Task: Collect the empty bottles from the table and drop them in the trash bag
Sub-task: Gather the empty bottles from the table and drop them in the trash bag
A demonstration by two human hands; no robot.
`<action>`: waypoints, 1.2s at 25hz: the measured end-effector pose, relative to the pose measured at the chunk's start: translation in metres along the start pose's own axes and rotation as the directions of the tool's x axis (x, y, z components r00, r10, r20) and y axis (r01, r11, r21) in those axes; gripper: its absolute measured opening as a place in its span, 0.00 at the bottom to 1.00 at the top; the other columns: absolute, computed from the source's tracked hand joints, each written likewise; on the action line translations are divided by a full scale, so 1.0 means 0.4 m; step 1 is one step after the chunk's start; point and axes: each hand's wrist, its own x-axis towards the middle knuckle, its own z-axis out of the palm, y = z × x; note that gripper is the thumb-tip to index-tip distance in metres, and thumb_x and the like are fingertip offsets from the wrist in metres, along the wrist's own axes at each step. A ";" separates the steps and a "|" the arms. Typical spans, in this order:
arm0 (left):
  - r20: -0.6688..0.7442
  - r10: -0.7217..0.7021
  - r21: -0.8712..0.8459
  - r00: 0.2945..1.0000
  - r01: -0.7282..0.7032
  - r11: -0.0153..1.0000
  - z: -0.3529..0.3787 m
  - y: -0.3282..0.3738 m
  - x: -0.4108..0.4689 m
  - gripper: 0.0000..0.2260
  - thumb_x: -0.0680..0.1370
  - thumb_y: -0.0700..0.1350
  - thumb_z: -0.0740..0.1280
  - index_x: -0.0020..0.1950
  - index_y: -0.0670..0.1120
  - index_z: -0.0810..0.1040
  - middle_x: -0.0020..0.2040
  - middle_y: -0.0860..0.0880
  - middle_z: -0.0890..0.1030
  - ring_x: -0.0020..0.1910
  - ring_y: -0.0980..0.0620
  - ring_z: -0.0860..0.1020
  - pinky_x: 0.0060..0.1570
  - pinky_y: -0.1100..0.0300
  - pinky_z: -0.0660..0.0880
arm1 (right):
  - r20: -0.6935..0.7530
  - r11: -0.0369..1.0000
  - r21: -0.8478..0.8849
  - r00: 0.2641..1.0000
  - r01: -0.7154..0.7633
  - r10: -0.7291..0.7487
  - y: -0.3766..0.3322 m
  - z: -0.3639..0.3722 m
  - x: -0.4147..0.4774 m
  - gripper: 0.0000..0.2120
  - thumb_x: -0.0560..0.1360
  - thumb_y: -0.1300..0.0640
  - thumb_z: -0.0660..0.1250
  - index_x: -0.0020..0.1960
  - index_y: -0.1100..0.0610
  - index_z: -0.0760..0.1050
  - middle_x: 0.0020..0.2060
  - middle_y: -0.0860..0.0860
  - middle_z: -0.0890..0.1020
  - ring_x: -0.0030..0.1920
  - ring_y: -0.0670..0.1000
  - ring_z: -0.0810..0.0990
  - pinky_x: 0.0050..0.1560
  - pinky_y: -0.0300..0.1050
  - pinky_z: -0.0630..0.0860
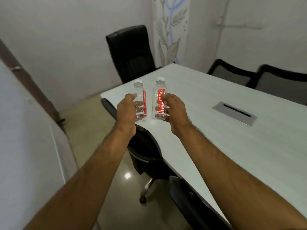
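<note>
Over the near corner of the white table I see two arms reaching out, and each hand is wrapped around a small clear water bottle. My left hand grips the left bottle, and my right hand grips the right bottle. Both bottles stand straight up, close side by side but not touching, with white caps and red labels that say CLEAR. They look empty, but I cannot tell if their bottoms touch the table or sit just above it. A grey slot plate is set into the table to the right. A black chair stands past the far end, and another black chair is tucked under the near edge.
</note>
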 end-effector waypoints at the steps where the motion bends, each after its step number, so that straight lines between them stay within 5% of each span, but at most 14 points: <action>1: -0.044 -0.001 -0.003 0.999 0.001 1.000 -0.027 0.015 0.046 0.15 0.77 0.50 0.61 0.57 0.43 0.80 0.42 0.45 0.84 0.39 0.48 0.83 0.38 0.54 0.79 | 0.033 1.000 0.000 0.999 -0.011 0.011 0.004 0.045 0.044 0.11 0.80 0.50 0.64 0.59 0.54 0.77 0.48 0.50 0.86 0.45 0.50 0.87 0.40 0.42 0.83; 4: -0.110 0.009 -0.004 0.994 -0.009 1.000 -0.127 0.067 0.172 0.18 0.78 0.53 0.62 0.60 0.44 0.78 0.45 0.46 0.84 0.40 0.49 0.84 0.37 0.55 0.79 | 0.133 0.998 -0.027 0.989 -0.060 0.063 0.021 0.205 0.172 0.14 0.80 0.50 0.64 0.61 0.55 0.77 0.51 0.53 0.85 0.48 0.52 0.86 0.43 0.45 0.84; 8: -0.134 0.088 0.046 0.987 -0.083 0.996 -0.248 0.130 0.332 0.08 0.80 0.54 0.63 0.51 0.51 0.77 0.41 0.52 0.83 0.37 0.54 0.84 0.39 0.56 0.82 | 0.255 0.993 -0.070 0.961 -0.091 0.106 0.066 0.410 0.331 0.12 0.81 0.49 0.63 0.60 0.53 0.76 0.51 0.51 0.84 0.48 0.51 0.86 0.43 0.43 0.83; 13: -0.178 0.122 0.106 0.976 -0.104 0.989 -0.451 0.160 0.606 0.07 0.79 0.51 0.65 0.51 0.50 0.77 0.48 0.47 0.82 0.49 0.47 0.82 0.47 0.52 0.81 | 0.347 0.992 -0.096 0.931 -0.085 0.113 0.169 0.671 0.542 0.08 0.81 0.49 0.63 0.55 0.51 0.76 0.48 0.51 0.85 0.44 0.50 0.86 0.43 0.44 0.84; 20: -0.151 0.091 0.055 0.984 -0.084 0.995 -0.816 0.280 1.150 0.10 0.78 0.50 0.66 0.55 0.47 0.78 0.50 0.43 0.81 0.53 0.42 0.80 0.57 0.43 0.78 | 0.333 0.989 -0.086 0.932 -0.124 0.146 0.271 1.164 0.912 0.09 0.79 0.52 0.65 0.55 0.57 0.77 0.44 0.53 0.83 0.42 0.52 0.82 0.40 0.46 0.81; 30: -0.129 -0.007 0.050 0.992 0.014 0.999 -0.997 0.377 1.808 0.10 0.80 0.47 0.62 0.56 0.44 0.76 0.49 0.42 0.78 0.48 0.45 0.78 0.52 0.49 0.78 | 0.290 0.981 -0.153 0.943 -0.123 0.164 0.368 1.538 1.441 0.06 0.80 0.52 0.64 0.53 0.54 0.77 0.44 0.52 0.82 0.42 0.50 0.81 0.40 0.45 0.80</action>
